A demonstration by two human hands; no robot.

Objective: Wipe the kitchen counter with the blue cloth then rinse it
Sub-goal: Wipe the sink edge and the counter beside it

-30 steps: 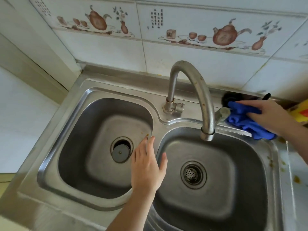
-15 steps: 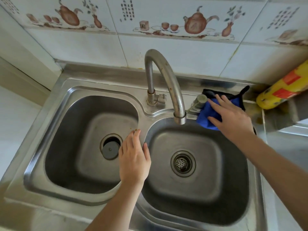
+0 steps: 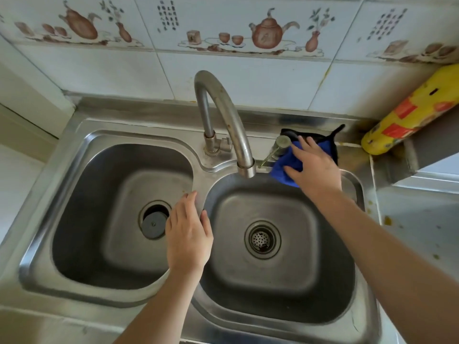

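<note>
Right hand (image 3: 314, 167): fingers flat, pressing on the blue cloth (image 3: 285, 167).
Left hand (image 3: 188, 234): fingers straight, together, over the sink (image 3: 198, 175) middle.
Tap (image 3: 223, 115): just left of right hand.

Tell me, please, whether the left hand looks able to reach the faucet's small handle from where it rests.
Probably yes. The left hand lies flat on the divider between the basins, and nothing stands between it and the small handle at the faucet base.

A yellow bottle (image 3: 407, 112) lies tilted by teapot-patterned wall tiles (image 3: 248, 33)
</note>
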